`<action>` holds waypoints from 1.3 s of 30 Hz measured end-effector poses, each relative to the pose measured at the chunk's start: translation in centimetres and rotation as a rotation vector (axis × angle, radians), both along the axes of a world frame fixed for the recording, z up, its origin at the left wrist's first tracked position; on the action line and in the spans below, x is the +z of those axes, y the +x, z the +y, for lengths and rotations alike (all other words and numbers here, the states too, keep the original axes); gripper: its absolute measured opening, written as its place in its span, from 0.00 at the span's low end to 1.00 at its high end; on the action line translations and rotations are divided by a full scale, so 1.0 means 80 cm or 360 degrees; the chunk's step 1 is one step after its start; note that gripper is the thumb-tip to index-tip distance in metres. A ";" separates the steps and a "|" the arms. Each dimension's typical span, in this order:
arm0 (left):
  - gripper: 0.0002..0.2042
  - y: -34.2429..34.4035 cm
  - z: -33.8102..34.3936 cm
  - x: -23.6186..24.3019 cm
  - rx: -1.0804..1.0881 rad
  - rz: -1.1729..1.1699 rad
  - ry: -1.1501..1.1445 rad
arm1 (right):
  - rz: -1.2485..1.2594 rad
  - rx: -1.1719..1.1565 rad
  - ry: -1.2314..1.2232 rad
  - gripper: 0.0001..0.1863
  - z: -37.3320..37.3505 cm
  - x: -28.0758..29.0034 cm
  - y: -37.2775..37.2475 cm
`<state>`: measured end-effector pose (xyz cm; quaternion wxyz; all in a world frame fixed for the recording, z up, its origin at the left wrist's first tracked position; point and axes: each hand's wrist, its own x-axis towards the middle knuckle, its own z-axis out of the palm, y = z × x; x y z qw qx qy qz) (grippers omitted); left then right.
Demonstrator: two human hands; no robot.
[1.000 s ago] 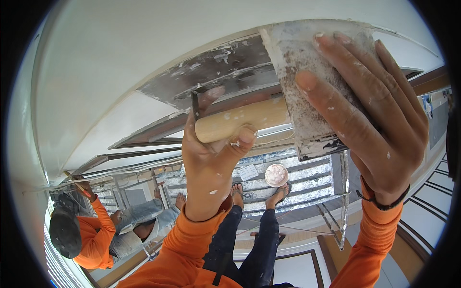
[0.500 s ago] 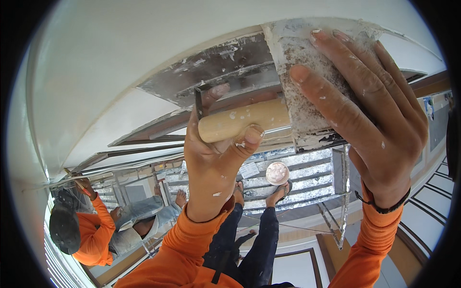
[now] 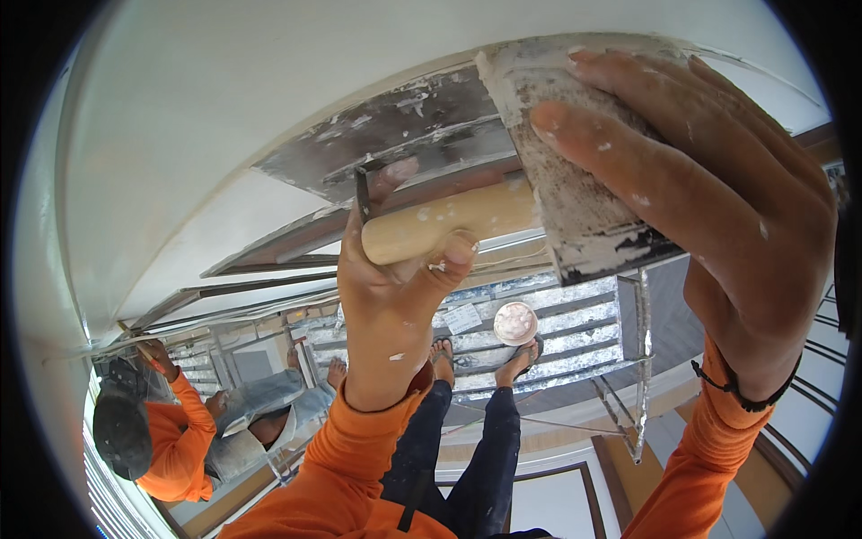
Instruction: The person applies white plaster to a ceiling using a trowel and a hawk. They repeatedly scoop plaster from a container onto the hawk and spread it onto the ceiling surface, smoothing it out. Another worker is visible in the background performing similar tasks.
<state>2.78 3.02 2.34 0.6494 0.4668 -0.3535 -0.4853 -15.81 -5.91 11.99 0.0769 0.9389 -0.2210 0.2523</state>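
My left hand [image 3: 388, 310] is wrapped round the pale wooden handle [image 3: 449, 222] of a plastering trowel. Its dark, smeared steel blade [image 3: 386, 130] lies up by the white curved surface. In my right hand [image 3: 718, 180] is a wide putty knife [image 3: 575, 171], its blade crusted with white filler and its lower edge chipped dark. My fingers lie stretched along that blade, which overlaps the trowel's right end; the knife's handle is hidden by the hand. Specks of white filler dot both hands.
A white surface [image 3: 224, 90] curves overhead. Below, my feet stand on a paint-splashed scaffold platform [image 3: 575, 332], beside a round tub of white paste [image 3: 515, 323]. Metal scaffold poles [image 3: 643, 359] rise at its right end. Another person in orange [image 3: 175, 431] sits at the lower left.
My right hand has tilted and shifted slightly, the putty knife's blade turning with its lower end outward to the right. My left hand and the trowel have slid a little left.
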 end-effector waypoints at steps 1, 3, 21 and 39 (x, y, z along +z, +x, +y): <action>0.32 0.001 0.000 -0.002 -0.0013 0.0008 -0.0020 | 0.0072 -0.0034 -0.0016 0.16 0.002 0.002 -0.004; 0.33 -0.004 -0.001 0.002 0.0059 -0.0037 -0.0002 | 0.0200 -0.0126 -0.0048 0.16 0.009 -0.002 -0.014; 0.29 -0.006 -0.004 -0.015 -0.0032 -0.0140 -0.0117 | 0.0231 -0.0259 -0.0668 0.23 -0.019 -0.054 -0.070; 0.29 -0.005 -0.001 -0.012 -0.0070 -0.0102 -0.0108 | 0.0260 -0.0205 -0.0401 0.21 -0.017 -0.046 -0.059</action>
